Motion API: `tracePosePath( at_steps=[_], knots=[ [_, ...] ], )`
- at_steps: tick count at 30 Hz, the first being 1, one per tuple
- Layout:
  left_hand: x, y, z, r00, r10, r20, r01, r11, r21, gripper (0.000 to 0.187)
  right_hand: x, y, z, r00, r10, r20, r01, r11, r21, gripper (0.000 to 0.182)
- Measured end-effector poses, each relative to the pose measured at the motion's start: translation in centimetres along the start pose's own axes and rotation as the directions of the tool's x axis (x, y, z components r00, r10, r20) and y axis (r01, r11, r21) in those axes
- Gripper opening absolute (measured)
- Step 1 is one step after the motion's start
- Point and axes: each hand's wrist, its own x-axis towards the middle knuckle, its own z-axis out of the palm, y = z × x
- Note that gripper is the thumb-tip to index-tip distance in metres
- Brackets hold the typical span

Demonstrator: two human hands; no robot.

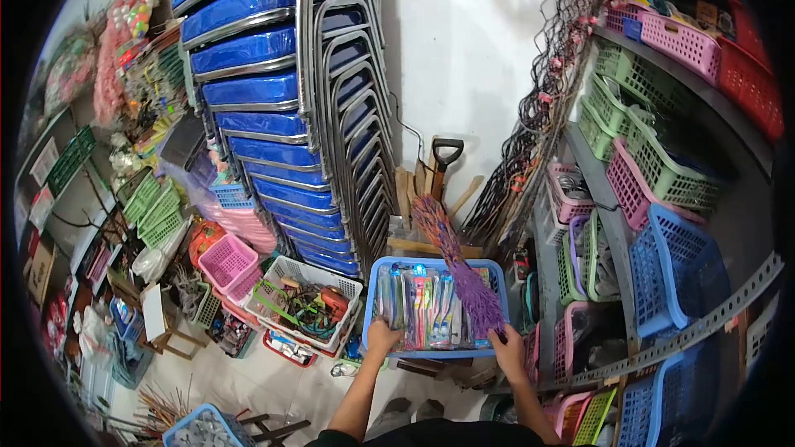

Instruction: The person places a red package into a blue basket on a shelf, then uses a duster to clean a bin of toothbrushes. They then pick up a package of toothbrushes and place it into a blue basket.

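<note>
A blue basket (499, 279) filled with packaged toothbrushes (422, 305) is in front of me at the centre. My left hand (383, 338) grips its near left side, fingers over the rim. At the near right corner my right hand (507, 343) is closed, touching the lower end of a purple and orange woven bundle (464, 273). That bundle lies slanted across the basket's right part and reaches past its far edge. Whether the right hand's fingers hold the bundle, the rim or both is hard to tell.
Stacked blue chairs (257, 79) rise behind on the left. A white basket of tools (281, 269) stands beside the blue basket. Shelves of coloured baskets (675, 265) line the right, with a metal rail (679, 348) jutting nearby. A black-handled tool (445, 153) leans behind.
</note>
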Motion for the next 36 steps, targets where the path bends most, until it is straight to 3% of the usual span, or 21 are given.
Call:
tracePosePath(
  at_steps=[3,6,8,9,10,12,14,16,18,20,22,24,25,26,28,29,30,32,33,34,36],
  knots=[
    [0.2,0.1,1.1,0.997,0.007,-0.081,-0.01,0.999,-0.039,0.063,1.1,1.3,-0.7,0.998,-0.06,-0.036,0.055,0.992,-0.113,0.034],
    [0.3,0.7,1.0,0.992,-0.107,-0.071,0.102,0.992,-0.069,0.064,1.7,1.9,-1.8,0.998,-0.003,0.064,0.002,1.0,0.007,0.034],
    [1.4,0.1,1.2,0.993,-0.037,0.109,0.091,0.832,-0.547,0.068,2.0,3.1,-2.1,0.998,-0.032,0.062,0.03,0.999,0.035,0.034],
    [2.7,-1.4,2.1,0.973,0.016,0.23,0.148,0.724,-0.674,0.07,2.0,3.5,-2.2,0.997,-0.058,0.054,0.054,0.997,0.06,0.034],
    [1.8,0.7,-0.1,0.974,0.019,0.225,0.142,0.724,-0.675,0.07,2.0,3.6,-2.4,0.997,-0.063,0.052,0.059,0.996,0.063,0.034],
    [-0.4,4.6,-4.6,0.868,-0.258,0.425,0.496,0.5,-0.71,0.071,1.9,3.6,-2.6,0.984,-0.174,-0.026,0.175,0.983,0.049,0.032],
    [-0.5,4.4,-5.6,0.865,-0.276,0.419,0.5,0.412,-0.762,0.064,1.9,4.0,-3.3,0.981,-0.193,-0.026,0.193,0.981,0.015,0.03],
    [-0.3,3.8,-6.2,0.906,0.104,0.41,0.39,0.17,-0.905,0.054,2.0,3.7,-3.8,0.977,-0.211,-0.019,0.21,0.977,-0.02,0.029],
    [-0.1,3.9,-6.5,0.938,0.128,0.322,0.312,0.093,-0.945,0.047,1.8,3.3,-4.3,0.941,-0.339,-0.011,0.339,0.941,0.01,0.025],
    [0.2,4.4,-7.4,0.94,0.212,0.269,0.292,-0.088,-0.952,0.044,2.0,3.4,-5.0,0.92,-0.388,0.057,0.391,0.919,-0.045,0.023],
    [1.7,2.1,-7.1,0.937,0.233,0.262,0.277,-0.035,-0.96,0.035,1.7,1.9,-5.4,0.894,-0.43,0.125,0.442,0.892,-0.095,0.022],
    [4.2,-0.5,-5.7,0.747,0.664,0.011,0.372,-0.404,-0.836,0.056,1.3,-0.6,-5.9,0.781,-0.555,0.288,0.62,0.747,-0.242,0.022],
    [5.2,-2.9,-4.6,0.9,0.425,0.099,0.297,-0.429,-0.853,0.055,1.2,-1.0,-5.7,0.783,-0.553,0.285,0.617,0.749,-0.243,0.022],
    [-0.5,7.5,-11.8,0.784,0.508,0.356,0.507,-0.195,-0.84,0.059,1.2,-1.3,-5.4,0.779,-0.547,0.307,0.622,0.736,-0.268,0.021],
    [5.8,-3.0,-5.4,0.796,0.605,0.016,0.51,-0.655,-0.557,0.055,1.8,-1.6,-4.8,0.772,-0.543,0.33,0.631,0.719,-0.291,0.02],
    [6.9,-2.6,-5.6,0.732,0.674,0.099,0.495,-0.427,-0.756,0.051,2.6,-1.4,-4.4,0.785,-0.548,0.29,0.618,0.73,-0.293,0.019],
    [3.4,2.8,-8.4,0.941,0.309,0.139,0.234,-0.296,-0.926,0.041,3.3,-1.5,-4.2,0.797,-0.55,0.25,0.603,0.741,-0.294,0.018],
    [0.6,5.1,-11.6,0.911,0.271,0.312,0.361,-0.155,-0.92,0.036,4.7,-2.2,-3.5,0.808,-0.55,0.211,0.589,0.745,-0.312,0.017],
    [1.2,4.1,-12.0,0.738,0.554,0.386,0.574,-0.215,-0.79,0.039,5.6,-2.4,-2.8,0.843,-0.525,0.116,0.529,0.772,-0.352,0.017],
    [1.4,3.6,-11.5,0.737,0.555,0.386,0.575,-0.214,-0.79,0.039,6.3,-2.7,-2.5,0.868,-0.495,0.019,0.464,0.798,-0.385,0.017],
    [0.6,3.8,-10.9,0.848,0.346,0.402,0.476,-0.163,-0.864,0.042,6.6,-3.8,-2.5,0.871,-0.49,-0.03,0.436,0.8,-0.412,0.018]
  ],
)
